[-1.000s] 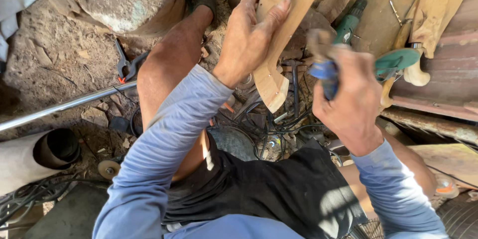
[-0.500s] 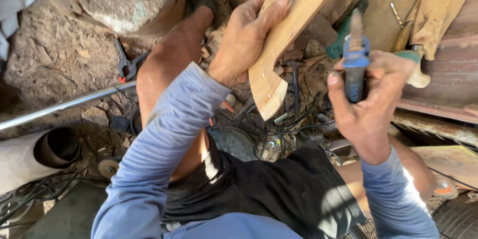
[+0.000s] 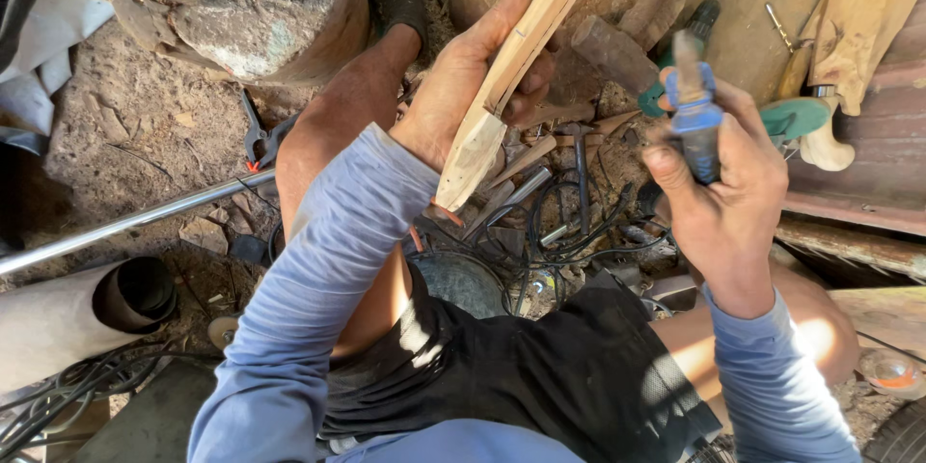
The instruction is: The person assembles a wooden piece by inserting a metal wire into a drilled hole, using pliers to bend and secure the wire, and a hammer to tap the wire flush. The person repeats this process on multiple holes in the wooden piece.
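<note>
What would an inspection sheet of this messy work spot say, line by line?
Surface: bare dirt ground with stones and scraps.
Job's things: a carved wooden piece, held edge-on and tilted; a blue-handled tool, pointing up.
Clutter: a hammer, a green power tool, orange-tipped pliers, a long metal rod, a pale pipe and more wooden pieces.
Hands: left hand has its fingers wrapped around the wooden piece; right hand is closed on the blue-handled tool.
Cables: black cable loops on the ground between the legs; more at lower left.
Surroundings: a rusty metal drum and worn boards.
</note>
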